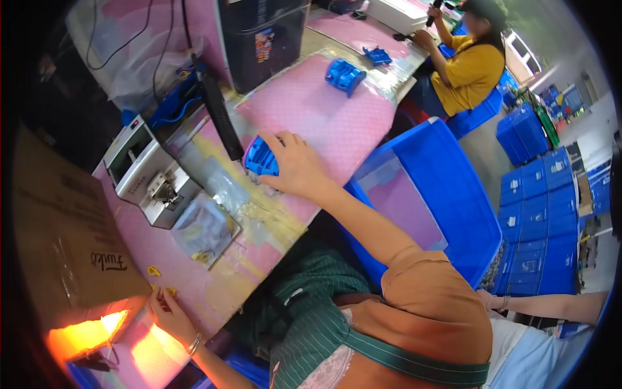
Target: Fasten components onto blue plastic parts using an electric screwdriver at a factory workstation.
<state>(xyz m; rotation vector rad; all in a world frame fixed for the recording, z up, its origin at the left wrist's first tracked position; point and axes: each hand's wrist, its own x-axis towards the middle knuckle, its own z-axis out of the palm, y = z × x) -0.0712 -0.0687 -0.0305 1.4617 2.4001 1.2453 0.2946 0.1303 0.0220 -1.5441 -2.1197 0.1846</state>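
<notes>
My right hand (298, 163) curves over a blue moulded plastic housing (260, 157) on the pink-covered table, fingers and thumb gripping its right side. Right beside the housing, a black hanging electric screwdriver (219, 117) points down, with a cord running up from it. At the lower left, my left hand (172, 319) is at the table edge, its fingertips bent together on a small yellow part (170, 291). Another small yellow part (153, 270) lies just beyond those fingers. The exact grip there is small and partly hidden.
A white-and-grey machine (150, 175) and a clear plastic bag (202, 223) stand left of centre. Another blue housing (345, 76) lies farther back. A blue bin (453, 194) is at my right, a cardboard box (71, 227) and glowing heater (91, 334) at left. A co-worker (463, 71) sits beyond.
</notes>
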